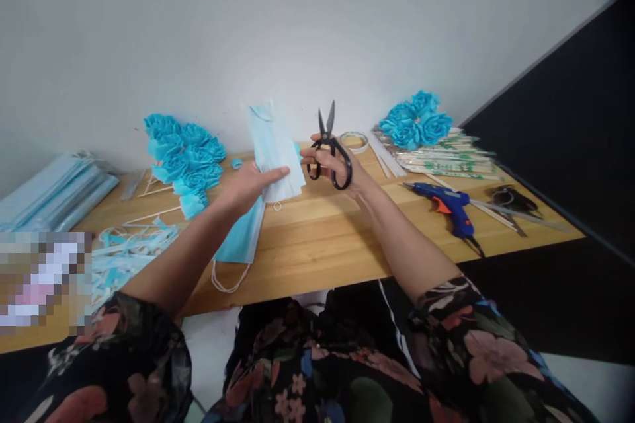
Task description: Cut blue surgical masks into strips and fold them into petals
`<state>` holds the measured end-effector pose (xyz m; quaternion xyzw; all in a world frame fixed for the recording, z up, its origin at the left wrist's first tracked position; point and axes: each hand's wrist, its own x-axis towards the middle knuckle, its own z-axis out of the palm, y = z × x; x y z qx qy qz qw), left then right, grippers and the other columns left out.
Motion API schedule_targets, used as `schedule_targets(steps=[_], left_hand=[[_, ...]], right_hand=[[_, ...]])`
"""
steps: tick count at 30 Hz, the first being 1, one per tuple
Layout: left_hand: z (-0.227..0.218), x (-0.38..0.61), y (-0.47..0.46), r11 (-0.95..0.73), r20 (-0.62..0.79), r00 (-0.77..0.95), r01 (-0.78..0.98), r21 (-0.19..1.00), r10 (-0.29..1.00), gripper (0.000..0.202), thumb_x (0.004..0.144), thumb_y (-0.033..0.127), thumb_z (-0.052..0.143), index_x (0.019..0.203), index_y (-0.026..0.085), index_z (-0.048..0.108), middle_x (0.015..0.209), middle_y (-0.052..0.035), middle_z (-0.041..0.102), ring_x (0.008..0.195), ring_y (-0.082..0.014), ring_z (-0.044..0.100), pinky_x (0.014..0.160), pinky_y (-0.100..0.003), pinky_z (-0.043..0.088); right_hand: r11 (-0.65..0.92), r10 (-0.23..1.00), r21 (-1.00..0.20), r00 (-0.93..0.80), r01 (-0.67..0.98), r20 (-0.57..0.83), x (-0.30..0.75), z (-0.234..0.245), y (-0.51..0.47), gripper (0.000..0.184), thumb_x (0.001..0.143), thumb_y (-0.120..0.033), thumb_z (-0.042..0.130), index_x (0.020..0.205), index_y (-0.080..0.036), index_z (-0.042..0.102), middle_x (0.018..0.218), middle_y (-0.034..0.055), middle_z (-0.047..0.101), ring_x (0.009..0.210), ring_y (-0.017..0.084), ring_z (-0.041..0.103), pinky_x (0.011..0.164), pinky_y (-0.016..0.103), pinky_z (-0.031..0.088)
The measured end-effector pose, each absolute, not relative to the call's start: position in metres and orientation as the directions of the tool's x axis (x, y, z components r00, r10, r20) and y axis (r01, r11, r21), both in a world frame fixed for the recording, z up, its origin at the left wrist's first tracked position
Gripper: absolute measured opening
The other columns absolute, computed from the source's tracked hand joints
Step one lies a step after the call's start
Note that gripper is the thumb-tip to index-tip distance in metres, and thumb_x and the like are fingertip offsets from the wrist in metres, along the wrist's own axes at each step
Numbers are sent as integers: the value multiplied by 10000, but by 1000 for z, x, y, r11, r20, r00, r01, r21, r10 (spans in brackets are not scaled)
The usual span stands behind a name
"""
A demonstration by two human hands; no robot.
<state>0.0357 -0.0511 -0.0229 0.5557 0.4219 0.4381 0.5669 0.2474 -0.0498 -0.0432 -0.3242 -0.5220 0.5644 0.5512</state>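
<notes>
My left hand (255, 182) grips a pale blue face mask (275, 149), held up above the table with the thumb across its lower part. In my right hand (337, 162) is a pair of black-handled scissors (326, 135), their blades pointing up and slightly apart. The blades stand to the right of the mask and do not touch it. Below my left hand another blue mask (241, 238) lies on the table, its white ear loops hanging toward the front edge.
Blue paper-like flowers (183, 155) lie at the left, with more flowers (417, 120) on wrapped sticks (446, 158) at the right. A blue glue gun (449, 201), tape roll (354, 141), cut strips (124, 254) and stacked masks (54, 192) rest on the wooden table (317, 244).
</notes>
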Motion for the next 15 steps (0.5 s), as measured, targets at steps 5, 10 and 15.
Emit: schedule_targets(steps=[5,10,15], left_hand=[[-20,47,-55,-22,-3,311,76,997,950,397,603,276,920,944,155,757,859,-85,760,915,-315,704,850,-392,558],[-17,19,-40,-193,63,341,361,912,938,368,817,537,681,753,178,737,700,-68,686,736,-245,644,740,-329,502],[-49,19,-43,-535,150,527,727,430,837,181,664,330,733,806,217,733,839,-84,703,930,-308,629,910,-383,451]], right_hand=[[169,973,-977,-137,-131,186,236,-49,-54,664,625,-502,848,1182,-277,565,891,-13,659,823,179,624,679,278,514],[241,966,-906,-7,-348,260,249,-43,-43,582,678,-507,770,1179,-265,597,924,19,706,913,226,662,683,312,530],[271,961,-857,75,-438,266,262,-46,-29,455,641,-415,731,1048,-243,621,925,26,709,928,240,679,675,326,548]])
